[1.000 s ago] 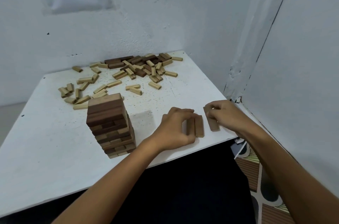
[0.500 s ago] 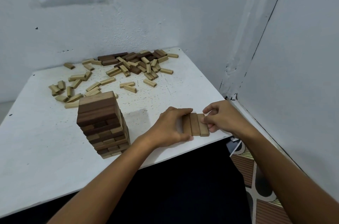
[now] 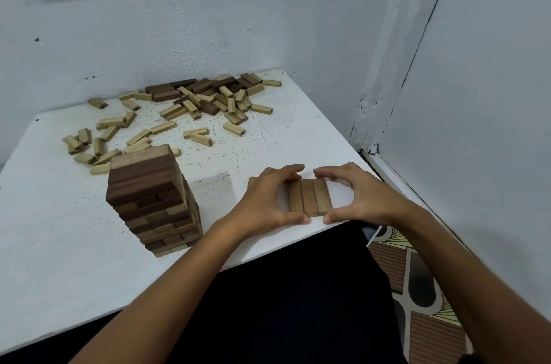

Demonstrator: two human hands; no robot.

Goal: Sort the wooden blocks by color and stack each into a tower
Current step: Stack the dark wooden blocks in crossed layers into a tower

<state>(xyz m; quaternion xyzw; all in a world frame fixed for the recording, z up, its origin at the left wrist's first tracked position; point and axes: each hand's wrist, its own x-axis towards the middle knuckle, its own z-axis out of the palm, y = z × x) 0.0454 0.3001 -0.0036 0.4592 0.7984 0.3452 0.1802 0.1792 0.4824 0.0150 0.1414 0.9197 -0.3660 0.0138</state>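
Right now we've got the white tabletop (image 3: 74,259) filling most of the view, pushed into the corner of two pale walls. Biggest thing on it: the dark-brown tower (image 3: 152,199), many layers high, standing near the front edge, left of centre. It looks a bit uneven lower down, w/ a few lighter blocks mixed in.

Behind it, toward the back wall, sits the loose pile of blocks (image 3: 205,101), dark and pale mixed, plus pale ones scattered (image 3: 110,137) across the back-left.

Near the front-right edge lies a row of three mid-brown blocks (image 3: 310,196), flat, side by side, touching. Our left hand (image 3: 265,202) and right hand (image 3: 360,196) bracket it: both curled, thumbs at the near ends, fingertips at the far ends, squeezing the three together. We can't tell exactly how many fingertips touch wood.

Step in hand, as we judge it: squaring up the base layer of a second tower. Next move prob. calls for fetching three more same-colour blocks from the pile and laying them crosswise.

In the way: the reach to the pile passes close by the dark-brown tower, and the new base sits close to the tabletop's edge, so a nudge could push blocks off. Patterned floor (image 3: 417,289) shows below, right.
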